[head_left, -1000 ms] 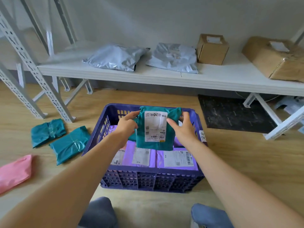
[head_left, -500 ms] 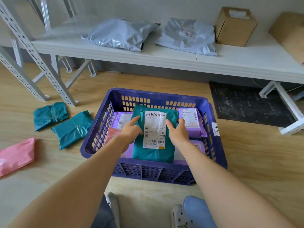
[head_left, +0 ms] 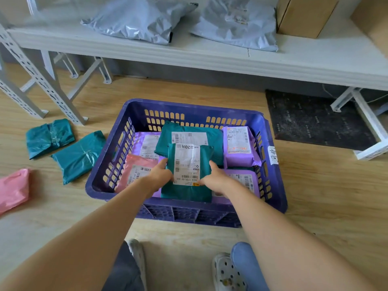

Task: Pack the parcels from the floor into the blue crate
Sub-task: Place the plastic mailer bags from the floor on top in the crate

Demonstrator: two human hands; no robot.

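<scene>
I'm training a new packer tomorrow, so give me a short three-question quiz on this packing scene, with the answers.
1. True or false: the left hand and right hand both hold the teal plastic parcel with the white label inside the blue plastic crate.
2. How many loose teal plastic parcels lie on the wooden floor beside the crate?
3. What lies on the white shelf? A) grey plastic mailer bags B) pink parcels C) purple parcels
Key: 1 true; 2 two; 3 A.

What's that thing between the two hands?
A teal parcel with a white label, held at its sides by the left hand and right hand, in the crate. The head view shows it.
</scene>
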